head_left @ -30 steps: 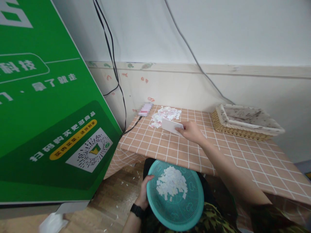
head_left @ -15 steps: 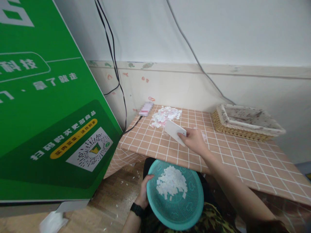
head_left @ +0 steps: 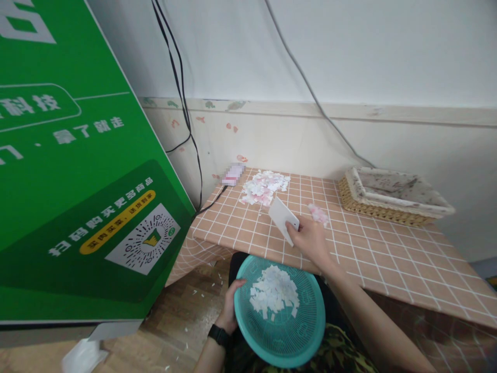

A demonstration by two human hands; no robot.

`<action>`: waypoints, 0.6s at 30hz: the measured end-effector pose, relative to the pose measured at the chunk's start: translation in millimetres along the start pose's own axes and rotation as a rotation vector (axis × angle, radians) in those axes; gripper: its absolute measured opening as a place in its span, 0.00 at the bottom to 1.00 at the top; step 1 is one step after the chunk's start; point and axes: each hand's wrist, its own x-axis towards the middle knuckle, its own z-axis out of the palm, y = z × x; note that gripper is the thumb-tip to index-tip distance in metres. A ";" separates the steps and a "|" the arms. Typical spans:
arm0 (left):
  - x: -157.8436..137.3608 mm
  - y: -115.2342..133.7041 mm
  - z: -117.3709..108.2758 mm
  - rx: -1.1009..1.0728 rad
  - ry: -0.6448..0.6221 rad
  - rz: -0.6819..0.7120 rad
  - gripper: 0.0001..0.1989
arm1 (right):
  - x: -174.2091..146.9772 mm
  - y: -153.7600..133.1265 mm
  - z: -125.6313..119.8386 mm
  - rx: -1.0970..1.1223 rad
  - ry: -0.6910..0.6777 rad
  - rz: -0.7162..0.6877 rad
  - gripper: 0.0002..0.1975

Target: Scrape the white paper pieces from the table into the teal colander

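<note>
A flat, smooth white card [head_left: 280,216] with squared edges stood tilted between a ragged heap of paper scraps [head_left: 266,186] and the table's front edge; whether it touched the cloth [head_left: 240,228] was unclear. A round, teal plastic colander [head_left: 279,346], finely slotted, held a loose mound of small white paper bits [head_left: 274,291]. The right hand [head_left: 310,237] pinched the card's near end, thumb on its face, forearm slanting in from the lower right. The left hand [head_left: 233,304] gripped the colander's rim over the lap. White lines checked the tan cloth, where a small pinkish pile [head_left: 318,214] and a lined wicker basket [head_left: 380,211] sat before a pale wall [head_left: 349,57].
</note>
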 end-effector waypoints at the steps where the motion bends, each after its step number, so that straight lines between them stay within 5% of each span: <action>1: 0.3 0.0 -0.1 0.005 -0.002 -0.005 0.13 | 0.0 0.1 -0.2 0.001 0.010 -0.001 0.12; 18: 2.4 -1.3 -3.0 0.007 0.033 0.039 0.10 | 4.1 -14.7 33.4 -0.099 0.055 -0.035 0.12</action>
